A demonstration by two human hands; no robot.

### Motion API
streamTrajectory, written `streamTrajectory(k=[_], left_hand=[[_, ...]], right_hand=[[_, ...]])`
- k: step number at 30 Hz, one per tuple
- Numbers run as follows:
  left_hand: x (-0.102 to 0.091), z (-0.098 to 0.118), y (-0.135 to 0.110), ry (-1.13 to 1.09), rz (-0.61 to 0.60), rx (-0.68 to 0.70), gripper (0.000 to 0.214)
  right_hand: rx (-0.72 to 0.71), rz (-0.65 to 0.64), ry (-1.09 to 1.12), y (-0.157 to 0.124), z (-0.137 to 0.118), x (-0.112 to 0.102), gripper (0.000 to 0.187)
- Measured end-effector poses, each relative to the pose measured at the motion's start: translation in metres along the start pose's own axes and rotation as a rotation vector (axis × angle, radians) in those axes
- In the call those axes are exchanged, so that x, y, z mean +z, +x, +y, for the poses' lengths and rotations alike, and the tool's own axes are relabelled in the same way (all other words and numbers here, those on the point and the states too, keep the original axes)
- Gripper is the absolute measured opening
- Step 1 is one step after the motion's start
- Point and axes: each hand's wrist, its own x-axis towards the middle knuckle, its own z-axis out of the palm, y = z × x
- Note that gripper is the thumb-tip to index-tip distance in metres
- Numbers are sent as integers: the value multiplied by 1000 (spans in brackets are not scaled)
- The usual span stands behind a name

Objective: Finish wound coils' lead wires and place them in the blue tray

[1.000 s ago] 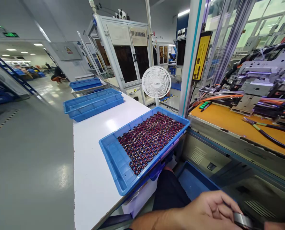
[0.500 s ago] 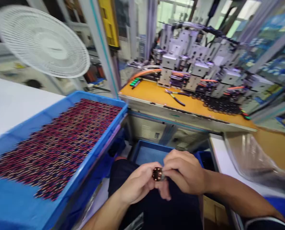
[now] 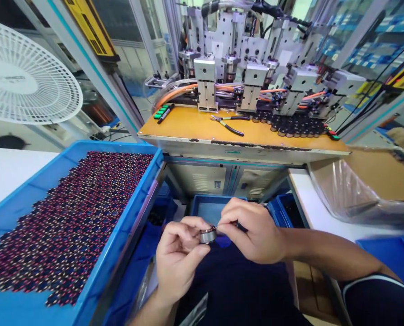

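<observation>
My left hand [image 3: 178,253] pinches a small round motor stator [image 3: 208,236] between thumb and fingers. The part has a silvery metal side wall, and copper-coloured bits show along its top edge. My right hand [image 3: 254,231] is closed in a pinch at the stator's upper right edge. A small dark bit shows by its fingertips, but what they grip is too small to make out. Both hands are above my lap, in front of the dark clothing.
To the left, a blue tray [image 3: 120,235] bears rows of small dark parts [image 3: 73,222] with pink and pale dots. Ahead, an orange bench [image 3: 188,129] carries pliers [image 3: 230,125], black round parts [image 3: 297,126] and a machine [image 3: 249,72]. A fan [image 3: 25,77] stands far left; clear plastic [image 3: 354,194] lies right.
My left hand has turned the stator from its face toward me to its side wall. The right hand stays pinched at its edge. The view has shifted to the right.
</observation>
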Motion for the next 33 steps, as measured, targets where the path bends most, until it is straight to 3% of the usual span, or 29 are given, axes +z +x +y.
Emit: streamTrajectory(k=[2,4,10,12,15,18,20,22,24,26,27,30,33], left_hand=[[-1,-1,-1,68,24,46,23],[-3,-2,-1,114,17,63,24],[-11,-8,2,55,-51,47,24],[-13,-9,3,17,-82,54,23],[-12,-9,5,-13,-110,48,21],[-10,-8,8,-21,-133,40,20],[-8,-10,12,-64,-123,11,13],[-6,-14,17,-88,-32,-70,10],[-7,-19,19,-13,143,-149,16],[-8,-21,16,187,303,-98,16],[-9,-20,13,311,322,-15,14],[-6,-10,0,644,147,281,31],[2,2,-3,805,-13,378,44]], right_hand=[[54,42,42,-1,-4,1,11],[197,64,136,-3,-9,3,11],[861,-114,749,-5,-15,5,23],[969,-149,856,-5,-12,5,35],[984,-192,963,-6,-5,9,46],[875,-254,1041,-10,0,15,47],[739,-207,966,-14,3,19,43],[470,-54,679,-17,8,21,34],[115,118,233,-18,14,20,22],[-168,216,-174,-17,21,16,15],[-255,234,-318,-17,25,13,14],[-403,207,-520,-16,33,6,13],[-509,161,-570,-19,36,3,15]])
